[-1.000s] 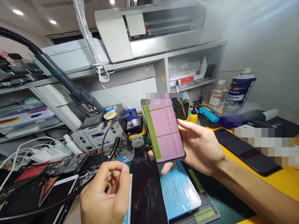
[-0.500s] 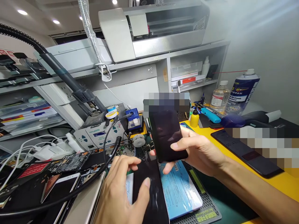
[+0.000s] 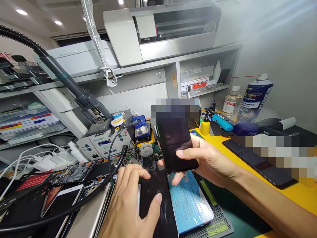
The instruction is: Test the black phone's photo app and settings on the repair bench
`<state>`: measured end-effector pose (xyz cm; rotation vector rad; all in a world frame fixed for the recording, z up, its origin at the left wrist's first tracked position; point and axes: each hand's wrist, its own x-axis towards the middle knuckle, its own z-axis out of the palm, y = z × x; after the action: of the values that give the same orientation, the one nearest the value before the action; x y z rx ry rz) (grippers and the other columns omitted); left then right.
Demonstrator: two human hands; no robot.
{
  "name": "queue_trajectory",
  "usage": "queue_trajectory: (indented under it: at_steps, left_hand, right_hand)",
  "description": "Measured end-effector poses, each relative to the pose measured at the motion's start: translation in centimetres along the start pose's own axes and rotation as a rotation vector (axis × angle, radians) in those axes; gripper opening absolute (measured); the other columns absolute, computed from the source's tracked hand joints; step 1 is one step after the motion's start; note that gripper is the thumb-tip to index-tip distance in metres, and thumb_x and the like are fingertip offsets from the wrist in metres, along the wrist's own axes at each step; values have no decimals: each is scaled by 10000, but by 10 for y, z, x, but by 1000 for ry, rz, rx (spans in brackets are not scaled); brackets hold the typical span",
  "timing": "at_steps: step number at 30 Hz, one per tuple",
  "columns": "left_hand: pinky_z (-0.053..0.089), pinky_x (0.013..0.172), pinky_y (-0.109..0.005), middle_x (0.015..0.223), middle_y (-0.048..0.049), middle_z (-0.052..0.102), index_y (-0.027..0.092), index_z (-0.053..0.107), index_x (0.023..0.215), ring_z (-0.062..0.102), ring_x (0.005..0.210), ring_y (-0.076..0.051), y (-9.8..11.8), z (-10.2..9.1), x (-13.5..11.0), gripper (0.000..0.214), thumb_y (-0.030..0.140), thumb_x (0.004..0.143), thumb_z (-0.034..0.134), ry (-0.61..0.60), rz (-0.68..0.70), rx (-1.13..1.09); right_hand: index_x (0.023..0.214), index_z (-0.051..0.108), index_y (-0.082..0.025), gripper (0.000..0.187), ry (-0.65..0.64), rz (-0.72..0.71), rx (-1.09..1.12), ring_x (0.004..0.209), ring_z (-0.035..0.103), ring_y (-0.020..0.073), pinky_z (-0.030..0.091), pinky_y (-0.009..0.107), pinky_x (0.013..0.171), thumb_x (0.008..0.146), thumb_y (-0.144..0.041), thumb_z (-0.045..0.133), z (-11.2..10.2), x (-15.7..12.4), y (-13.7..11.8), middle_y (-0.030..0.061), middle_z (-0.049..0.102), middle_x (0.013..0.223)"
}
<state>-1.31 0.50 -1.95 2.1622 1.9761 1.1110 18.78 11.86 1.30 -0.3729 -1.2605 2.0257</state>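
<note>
My right hand (image 3: 210,153) grips a smartphone (image 3: 174,142) with a dark screen, held upright and tilted over the mat. Its thumb lies on the lower part of the glass, and the other fingers go round behind. Part of the phone's top is hidden by blurring. My left hand (image 3: 133,198) is open, thumb and fingers apart, over a second black phone or screen (image 3: 158,198) on the work surface. Whether the fingertips touch that glass I cannot tell. Beside it, under the held phone, lies a light-blue box (image 3: 190,205) in clear wrap.
To the left are several phones (image 3: 86,211), a bare circuit board (image 3: 73,173) and a thick black cable (image 3: 61,216). A soldering station (image 3: 104,143) and solder spool (image 3: 146,149) stand behind. At right are another phone (image 3: 257,163), a yellow bottle (image 3: 205,125) and a spray can (image 3: 256,99).
My right thumb has slid slightly left on the held phone's screen. My left thumb has shifted a little to the right. The whole view has moved very slightly.
</note>
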Motion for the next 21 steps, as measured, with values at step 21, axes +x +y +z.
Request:
queue_trajectory:
  at_steps: [21]
  left_hand:
    - [485,892,-474,1152,-87,482,251,411,1064,466,1101,-290,-13,-5,0,250,246,887,587,-137,104,76]
  right_hand:
    - [1221,624,-96,338,-78,-52,14,990,776,329,678,364,623,891,-131,688,0,0,2,172,769,1036]
